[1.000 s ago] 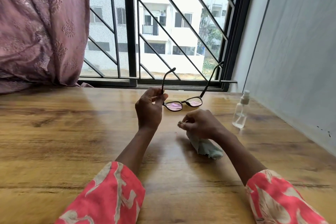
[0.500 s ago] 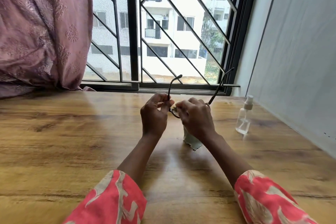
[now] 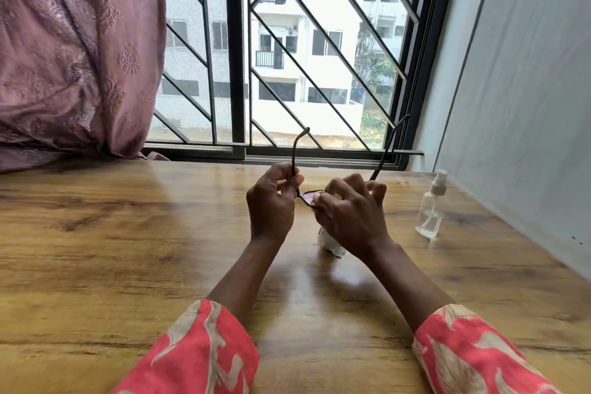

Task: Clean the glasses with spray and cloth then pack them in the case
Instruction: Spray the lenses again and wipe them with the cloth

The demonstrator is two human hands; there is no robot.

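Left hand (image 3: pixel 271 201): raised above the counter (image 3: pixel 128 249), grip pinched on the glasses (image 3: pixel 307 197) at the left temple.
Right hand (image 3: pixel 350 214): fingers curled round the cloth (image 3: pixel 331 241), pressing it on a lens.
Spray bottle (image 3: pixel 430 206): upright, right of the hands.
Change: a second ago the right hand sat low, lenses bare; now it covers them.

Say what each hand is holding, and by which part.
The left hand pinches the glasses by the left temple arm, near the hinge. The right hand holds the cloth against the lenses.
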